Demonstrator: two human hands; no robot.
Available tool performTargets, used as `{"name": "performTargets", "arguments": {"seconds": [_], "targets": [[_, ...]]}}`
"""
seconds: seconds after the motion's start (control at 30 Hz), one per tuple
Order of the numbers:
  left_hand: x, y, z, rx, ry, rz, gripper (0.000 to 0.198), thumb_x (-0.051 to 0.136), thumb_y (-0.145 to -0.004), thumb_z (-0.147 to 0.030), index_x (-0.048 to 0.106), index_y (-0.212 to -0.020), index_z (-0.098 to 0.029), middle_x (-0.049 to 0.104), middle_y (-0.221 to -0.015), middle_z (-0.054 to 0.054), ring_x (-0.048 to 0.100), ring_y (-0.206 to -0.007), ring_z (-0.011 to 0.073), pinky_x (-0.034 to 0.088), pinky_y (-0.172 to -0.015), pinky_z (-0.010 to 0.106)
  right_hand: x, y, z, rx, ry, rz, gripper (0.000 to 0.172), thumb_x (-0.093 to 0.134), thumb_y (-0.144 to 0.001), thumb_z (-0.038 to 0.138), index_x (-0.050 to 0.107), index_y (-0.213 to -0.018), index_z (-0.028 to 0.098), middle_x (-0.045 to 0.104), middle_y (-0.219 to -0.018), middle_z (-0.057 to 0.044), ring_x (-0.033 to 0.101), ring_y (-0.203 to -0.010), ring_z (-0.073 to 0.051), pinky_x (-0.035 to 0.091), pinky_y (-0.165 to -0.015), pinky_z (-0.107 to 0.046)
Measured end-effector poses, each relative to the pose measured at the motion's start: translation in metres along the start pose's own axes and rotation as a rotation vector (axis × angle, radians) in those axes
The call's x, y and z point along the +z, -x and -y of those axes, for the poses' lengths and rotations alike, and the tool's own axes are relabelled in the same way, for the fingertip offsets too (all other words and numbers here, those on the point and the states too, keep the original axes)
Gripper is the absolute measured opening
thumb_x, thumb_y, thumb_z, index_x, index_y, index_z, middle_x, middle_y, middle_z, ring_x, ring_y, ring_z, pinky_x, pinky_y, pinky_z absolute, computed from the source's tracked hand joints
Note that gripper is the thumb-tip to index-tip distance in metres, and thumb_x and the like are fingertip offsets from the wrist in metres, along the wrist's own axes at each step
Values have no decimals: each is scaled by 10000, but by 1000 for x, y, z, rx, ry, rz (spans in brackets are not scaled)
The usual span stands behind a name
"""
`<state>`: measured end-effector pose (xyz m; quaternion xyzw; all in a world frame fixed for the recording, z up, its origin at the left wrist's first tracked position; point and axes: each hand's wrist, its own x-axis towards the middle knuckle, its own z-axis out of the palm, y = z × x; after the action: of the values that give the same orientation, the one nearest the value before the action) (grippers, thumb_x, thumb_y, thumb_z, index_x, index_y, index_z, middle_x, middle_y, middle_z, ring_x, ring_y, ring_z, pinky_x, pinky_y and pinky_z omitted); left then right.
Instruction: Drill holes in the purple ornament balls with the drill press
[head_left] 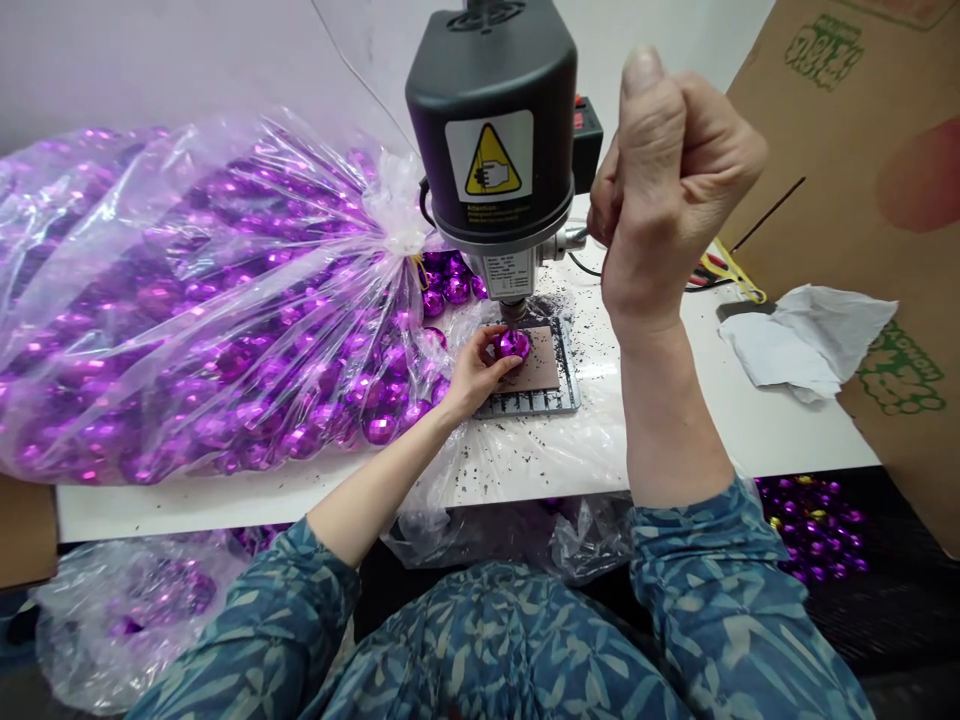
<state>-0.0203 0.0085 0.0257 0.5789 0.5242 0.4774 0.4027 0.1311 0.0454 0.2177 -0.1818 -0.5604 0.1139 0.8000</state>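
My left hand pinches a shiny purple faceted ball between thumb and fingers. The ball rests on a brown square board over the slotted metal base of a black drill press, and the chuck is right above it, at its top. My right hand is raised beside the machine's head, its fingers wrapped into a fist with the thumb on top. What it grips, if anything, is hidden by the fingers.
A large clear bag full of purple balls fills the left of the white table. Dark shavings surround the base. At the right lie white tissue, yellow-handled pliers and a cardboard box. More purple balls are below.
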Motion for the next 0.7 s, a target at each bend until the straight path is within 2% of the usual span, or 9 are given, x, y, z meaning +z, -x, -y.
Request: {"name": "performTargets", "arguments": {"seconds": [0.1,0.2,0.27,0.3,0.5,0.7], "targets": [[2,4,-3,40,-118,2,544,915,-751,-281,660,-1229,-224,750,-1076,59,648,-687,137,570,-616,285,-1,0,-2,-14,-52,1,500,560,-985,192,242,-603,249,261,-473,61,240,-391,-99,276,-491,-323],[5,6,-4,47,-173,-4,557,924,-743,-279,672,-1237,-233,737,-945,20,573,-595,112,513,-544,258,-1,2,-2,-6,17,0,582,558,-1006,503,214,-613,245,249,-479,59,237,-396,-87,275,-485,-321],[6,6,-4,52,-179,-12,548,920,-742,-267,673,-1230,-231,739,-937,14,573,-594,108,510,-544,250,-1,5,-1,3,111,-22,639,453,-941,728,193,-620,240,253,-483,56,229,-403,-76,269,-484,-325],[6,6,-4,53,-180,-14,548,920,-739,-264,673,-1227,-228,743,-947,17,579,-598,108,512,-546,248,-2,7,0,1,148,-32,655,422,-909,778,197,-613,238,259,-481,56,222,-406,-71,265,-486,-327],[7,4,-5,46,-176,-19,552,918,-737,-262,669,-1227,-216,763,-1012,43,613,-620,122,531,-566,260,-10,26,2,35,149,-62,687,379,-934,802,198,-594,232,206,-497,53,211,-440,-60,241,-499,-326],[7,6,-5,46,-187,-13,543,908,-751,-279,664,-1232,-219,760,-1028,41,604,-618,117,512,-566,257,-18,39,-4,17,148,-87,674,465,-986,700,160,-625,219,179,-532,43,218,-432,-52,197,-490,-312]]}}
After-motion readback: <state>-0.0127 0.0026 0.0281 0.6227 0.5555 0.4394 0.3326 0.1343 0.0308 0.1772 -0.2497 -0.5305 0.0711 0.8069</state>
